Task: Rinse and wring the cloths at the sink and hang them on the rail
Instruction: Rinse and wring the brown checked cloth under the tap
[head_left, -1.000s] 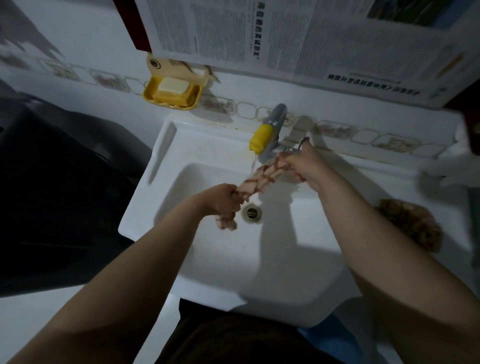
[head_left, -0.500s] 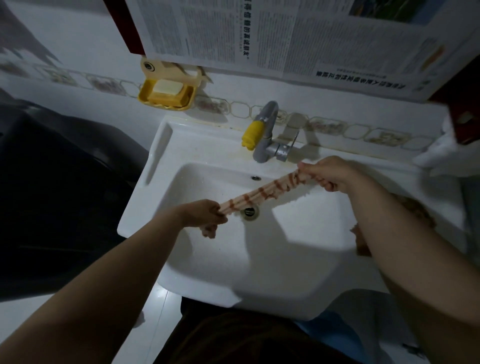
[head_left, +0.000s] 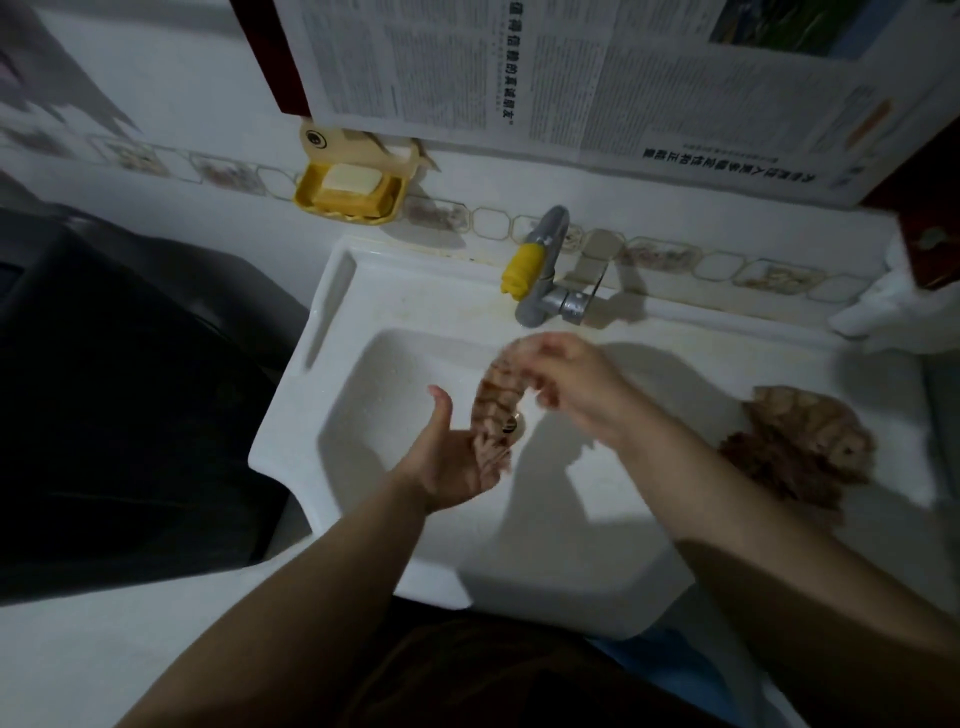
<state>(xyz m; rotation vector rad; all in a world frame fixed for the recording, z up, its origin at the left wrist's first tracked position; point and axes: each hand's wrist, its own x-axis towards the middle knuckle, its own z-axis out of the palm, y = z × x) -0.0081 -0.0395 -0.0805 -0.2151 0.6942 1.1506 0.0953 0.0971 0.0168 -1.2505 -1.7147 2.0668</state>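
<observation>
- the right hand (head_left: 569, 382) pinches the upper end of the striped cloth (head_left: 496, 402) in curled fingers, just below the tap (head_left: 540, 275) and over the basin of the sink (head_left: 332, 322).
- the cloth hangs in a twisted curve down to the left hand (head_left: 457, 457), whose palm faces up with fingers straight and thumb raised; the lower end rests on that palm, not clamped.
- a second, crumpled cloth (head_left: 800, 447) lies on the sink's right ledge, well apart from both hands.
- no water is visibly running from the tap; no rail is in view.
- risk: with only one end pinched, the twisted cloth may slip off the flat left palm and drop into the basin near the drain, untwisting and soaking again.
- risk: carried off half-wrung, it would probably drip on the floor on the way to the rail.
- risk: the second cloth sits near the ledge's front edge; an elbow sweep could knock it off.
- writing: newspaper (head_left: 597, 78) hangs on the wall above the sink, printed in chinese characters; the headlines are too blurred and turned to read reliably. a round mark on the yellow soap dish (head_left: 348, 195) is illegible.
</observation>
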